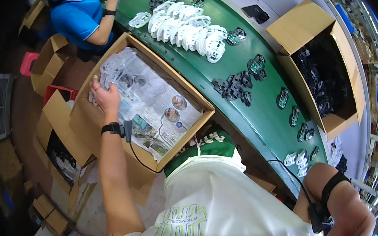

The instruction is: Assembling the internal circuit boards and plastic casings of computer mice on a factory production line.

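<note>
My left hand (106,96) reaches into an open cardboard box (181,76) beside the green work surface. Its fingers and thumb curl around the near end of a row of white plastic shells (119,61) along the box's left side. Printed newspaper sheets (152,107) lie in the same box. Far to the lower right is my right hand (357,220), low beside my body with a dark strap on that arm. The fingers of that hand are hidden, and nothing shows in it.
The green work surface (180,69) carries rows of white shells (186,30), black plastic parts (233,87) and several green circuit boards (282,97). An open carton of black parts (324,74) stands at right. A co-worker in blue (77,20) is at upper left. Cartons (63,142) crowd the left floor.
</note>
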Demonstrator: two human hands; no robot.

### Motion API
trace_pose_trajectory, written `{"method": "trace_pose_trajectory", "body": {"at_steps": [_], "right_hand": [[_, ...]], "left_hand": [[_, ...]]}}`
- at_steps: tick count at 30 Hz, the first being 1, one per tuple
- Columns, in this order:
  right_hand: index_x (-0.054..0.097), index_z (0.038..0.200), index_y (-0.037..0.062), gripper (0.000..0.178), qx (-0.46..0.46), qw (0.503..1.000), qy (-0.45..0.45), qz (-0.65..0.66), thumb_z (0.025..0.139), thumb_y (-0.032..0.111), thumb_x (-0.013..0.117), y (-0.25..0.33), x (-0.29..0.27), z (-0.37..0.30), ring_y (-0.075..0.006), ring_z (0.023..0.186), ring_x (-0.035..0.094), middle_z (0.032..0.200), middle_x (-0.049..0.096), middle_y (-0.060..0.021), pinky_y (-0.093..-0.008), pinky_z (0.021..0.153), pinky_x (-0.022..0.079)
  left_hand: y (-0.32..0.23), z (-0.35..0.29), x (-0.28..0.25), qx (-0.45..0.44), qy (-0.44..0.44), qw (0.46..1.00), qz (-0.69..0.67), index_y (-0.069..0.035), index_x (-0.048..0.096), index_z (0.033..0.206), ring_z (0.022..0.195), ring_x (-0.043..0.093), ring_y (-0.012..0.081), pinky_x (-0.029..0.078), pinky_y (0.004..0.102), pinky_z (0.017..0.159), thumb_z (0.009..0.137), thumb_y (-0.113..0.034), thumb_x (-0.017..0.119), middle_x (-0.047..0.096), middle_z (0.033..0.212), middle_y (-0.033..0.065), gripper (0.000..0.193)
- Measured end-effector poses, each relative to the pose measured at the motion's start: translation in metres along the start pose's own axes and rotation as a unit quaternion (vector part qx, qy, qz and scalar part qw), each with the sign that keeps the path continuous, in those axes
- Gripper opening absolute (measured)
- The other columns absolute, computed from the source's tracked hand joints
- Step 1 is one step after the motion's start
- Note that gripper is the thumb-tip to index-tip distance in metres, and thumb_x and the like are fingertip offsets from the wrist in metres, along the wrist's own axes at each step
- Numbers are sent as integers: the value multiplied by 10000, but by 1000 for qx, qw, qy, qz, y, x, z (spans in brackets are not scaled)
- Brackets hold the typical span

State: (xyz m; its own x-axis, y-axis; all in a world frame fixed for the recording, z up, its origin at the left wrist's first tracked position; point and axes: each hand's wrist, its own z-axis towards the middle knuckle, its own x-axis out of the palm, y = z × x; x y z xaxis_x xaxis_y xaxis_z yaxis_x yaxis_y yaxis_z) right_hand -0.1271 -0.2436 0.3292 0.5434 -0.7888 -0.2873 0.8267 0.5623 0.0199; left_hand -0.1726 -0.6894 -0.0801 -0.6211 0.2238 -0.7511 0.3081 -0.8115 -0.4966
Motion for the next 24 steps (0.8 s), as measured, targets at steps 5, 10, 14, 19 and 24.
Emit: {"method": "trace_pose_trajectory", "body": {"at_steps": [5, 10, 14, 19, 24], "right_hand": [[619, 660, 88, 154, 59, 998, 3, -20, 812, 60, 612, 18, -6, 3, -79, 545, 605, 588, 592, 49, -213, 576, 531], [623, 669, 85, 165, 33, 998, 19, -39, 812, 7, 600, 35, -24, 2, -79, 571, 626, 626, 631, 27, -214, 577, 538], [671, 719, 70, 121, -18, 991, 24, -130, 824, 40, 619, 55, -45, -1, -86, 629, 652, 731, 682, 7, -225, 599, 542], [716, 787, 67, 84, 19, 991, 44, -126, 818, 55, 638, 87, -70, 2, -101, 672, 664, 779, 695, 1, -242, 649, 547], [716, 915, 30, 113, 14, 987, 20, -159, 847, 48, 629, 121, -99, -9, -127, 782, 676, 905, 712, -55, -269, 720, 558]], "left_hand": [[-14, -60, 6, -23, 83, 996, -19, 58, 488, 1344, 1288, 459, 475, 372, 480, 1106, 840, -184, 669, 459, 1377, 328, 587], [-63, -132, 26, 10, 131, 987, -95, 58, 497, 1332, 1339, 429, 471, 356, 481, 1132, 840, -135, 666, 440, 1424, 308, 554], [-123, -168, 26, 61, 197, 967, -152, 32, 511, 1309, 1319, 458, 457, 387, 470, 1111, 836, -97, 660, 459, 1415, 286, 513], [-209, -161, 41, 154, 243, 935, -207, -33, 551, 1279, 1285, 473, 446, 393, 485, 1090, 813, -107, 669, 488, 1406, 250, 486], [-264, -127, 63, 231, 243, 926, -174, 12, 555, 1244, 1230, 516, 417, 426, 476, 1059, 821, -126, 677, 562, 1287, 230, 461]]}}
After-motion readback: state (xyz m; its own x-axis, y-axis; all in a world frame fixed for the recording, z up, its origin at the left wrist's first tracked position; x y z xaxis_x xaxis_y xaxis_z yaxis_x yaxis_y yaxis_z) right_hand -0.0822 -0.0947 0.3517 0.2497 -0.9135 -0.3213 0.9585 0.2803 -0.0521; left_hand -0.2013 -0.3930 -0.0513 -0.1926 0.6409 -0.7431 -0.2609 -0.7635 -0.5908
